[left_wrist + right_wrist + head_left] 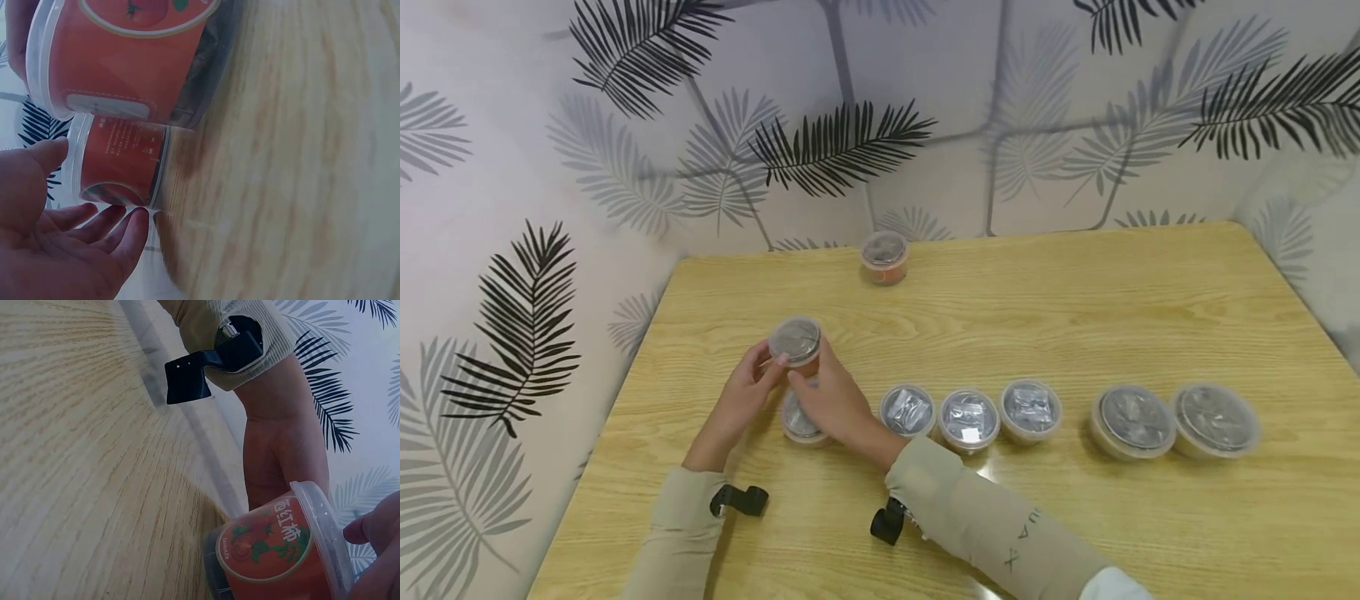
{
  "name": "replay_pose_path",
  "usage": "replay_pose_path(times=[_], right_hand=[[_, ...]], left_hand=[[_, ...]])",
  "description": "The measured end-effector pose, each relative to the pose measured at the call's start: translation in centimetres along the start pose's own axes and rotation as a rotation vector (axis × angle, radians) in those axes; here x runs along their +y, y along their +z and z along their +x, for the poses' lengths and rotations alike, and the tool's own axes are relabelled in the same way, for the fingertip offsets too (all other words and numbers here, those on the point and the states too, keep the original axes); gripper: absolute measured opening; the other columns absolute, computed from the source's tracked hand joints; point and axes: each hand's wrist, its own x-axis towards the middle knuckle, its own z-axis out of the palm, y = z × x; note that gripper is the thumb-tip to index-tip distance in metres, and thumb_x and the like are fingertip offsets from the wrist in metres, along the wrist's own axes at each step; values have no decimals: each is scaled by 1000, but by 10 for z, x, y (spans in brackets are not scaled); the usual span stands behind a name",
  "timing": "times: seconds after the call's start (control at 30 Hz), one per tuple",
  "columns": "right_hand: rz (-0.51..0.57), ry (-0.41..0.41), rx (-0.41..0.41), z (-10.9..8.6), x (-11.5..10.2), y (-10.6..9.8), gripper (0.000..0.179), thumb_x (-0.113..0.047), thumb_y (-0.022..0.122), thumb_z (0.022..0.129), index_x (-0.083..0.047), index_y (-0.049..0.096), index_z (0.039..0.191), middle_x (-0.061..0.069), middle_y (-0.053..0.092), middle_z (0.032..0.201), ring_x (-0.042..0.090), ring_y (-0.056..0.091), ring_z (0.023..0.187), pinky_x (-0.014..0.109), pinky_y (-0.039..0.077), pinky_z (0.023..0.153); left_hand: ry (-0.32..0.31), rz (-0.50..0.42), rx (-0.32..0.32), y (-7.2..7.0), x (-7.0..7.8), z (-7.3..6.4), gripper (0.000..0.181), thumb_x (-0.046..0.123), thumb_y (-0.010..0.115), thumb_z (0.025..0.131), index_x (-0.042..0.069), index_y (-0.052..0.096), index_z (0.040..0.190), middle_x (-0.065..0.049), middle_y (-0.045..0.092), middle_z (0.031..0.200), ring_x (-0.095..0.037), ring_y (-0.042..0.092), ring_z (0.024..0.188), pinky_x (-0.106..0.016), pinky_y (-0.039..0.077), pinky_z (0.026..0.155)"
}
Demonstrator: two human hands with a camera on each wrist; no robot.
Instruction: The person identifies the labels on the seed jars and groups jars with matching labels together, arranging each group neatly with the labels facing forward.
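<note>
A round clear plastic tub (795,340) with a red label and a lidded top sits between the two hands at the table's left. My left hand (747,400) holds its left side; in the left wrist view the thumb (47,153) is at the lid rim and the fingertips touch the wall near the base. From the right, my right hand (835,396) grips the same tub, its fingers partly hidden. A second tub (799,417) stands just in front, partly covered by the right hand. It looms near in the left wrist view, a tomato picture on its label.
Another red-labelled tub (884,260) stands at the back edge by the patterned wall. Right of the hands is a row of three tubs (970,419) with silvery packets under their lids. Further right, two larger tubs (1133,421) stand side by side on the wooden table (1045,308).
</note>
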Motion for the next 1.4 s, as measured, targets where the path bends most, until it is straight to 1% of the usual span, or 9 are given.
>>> replay_pose_path(times=[0.1,0.23,0.37,0.57,0.67,0.77,1.07,1.23,1.4], right_hand=[[26,-34,2,0,1,0,71,-29,53,94,-14,11,150,5,36,144,17,36,129,40,34,102],[42,-107,36,-2,-3,-4,64,-22,54,94,-11,20,148,7,43,138,18,41,125,39,36,100],[66,-130,62,-7,-12,-10,64,-19,53,94,-10,21,148,10,36,142,21,32,131,40,30,105],[51,-114,105,-18,-24,-20,63,-22,55,93,-12,24,146,6,33,140,19,31,131,39,29,106],[66,-143,116,-24,-30,-26,61,-21,55,93,-15,25,146,3,33,138,13,31,129,36,29,105],[110,-186,125,-31,-35,-30,61,-18,56,92,-15,26,145,1,33,134,11,33,126,35,30,105],[203,-307,153,-40,-37,-36,53,-21,56,94,-9,33,141,4,38,126,13,41,119,28,35,103],[229,-344,186,-38,-32,-39,53,-18,61,91,-6,37,137,9,41,121,18,45,113,29,40,98],[245,-348,199,-46,-48,-48,56,-6,66,86,2,37,134,18,41,118,28,47,110,40,41,97]], left_hand=[[11,18,6,2,4,-1,63,34,49,97,4,23,145,-17,36,140,-31,39,126,-43,39,99],[44,59,35,4,26,-9,58,28,49,98,0,26,143,-20,37,138,-35,41,123,-46,40,98],[87,112,76,7,47,-17,55,25,50,97,-1,30,141,-21,41,135,-35,43,121,-48,39,97],[126,135,150,9,50,-21,52,26,50,97,2,33,140,-18,45,129,-30,45,118,-40,42,95],[132,102,182,10,49,-23,52,30,52,96,6,35,139,-12,47,126,-23,45,117,-29,43,94],[151,68,195,13,55,-28,52,32,51,96,7,35,139,-10,46,126,-21,44,117,-26,43,94],[176,-30,135,21,65,-33,51,24,47,99,9,26,143,-6,35,135,-19,36,123,-43,31,103],[205,-45,119,24,67,-35,49,19,47,99,10,27,143,-5,36,135,-18,36,123,-35,35,101],[225,-81,98,27,71,-37,51,18,50,97,10,28,142,-7,38,132,-20,39,120,-24,40,95]])
